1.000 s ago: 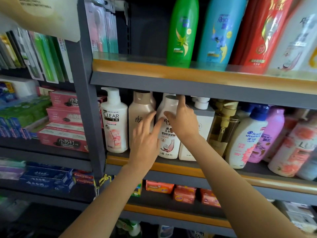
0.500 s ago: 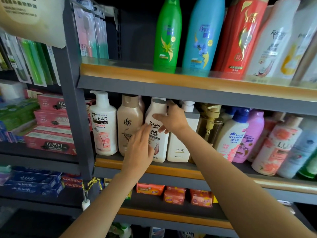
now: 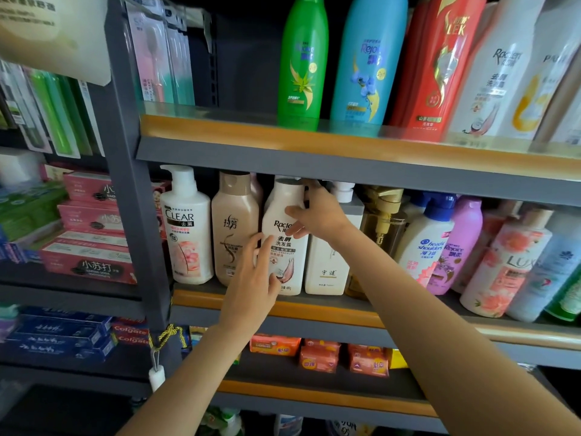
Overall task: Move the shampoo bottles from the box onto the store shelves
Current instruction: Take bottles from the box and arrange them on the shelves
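A white Raclen shampoo bottle point(image 3: 283, 250) stands upright on the middle shelf point(image 3: 314, 309), between a beige bottle point(image 3: 234, 228) and a white square pump bottle point(image 3: 327, 265). My right hand point(image 3: 317, 212) grips its upper part, thumb on the front and fingers curled round the far side near the cap. My left hand point(image 3: 254, 278) lies with straight, spread fingers against the bottle's lower front and partly covers the beige bottle. The box is out of view.
A white CLEAR pump bottle point(image 3: 187, 228) stands at the row's left end beside the grey upright post point(image 3: 138, 234). More bottles crowd the shelf to the right, and tall bottles fill the upper shelf point(image 3: 314, 136). Toothpaste boxes point(image 3: 88, 262) are stacked on the left.
My right hand slid down from the bottle's cap to its shoulder. My left hand dropped lower on the bottle's front. The bottle stays on the shelf.
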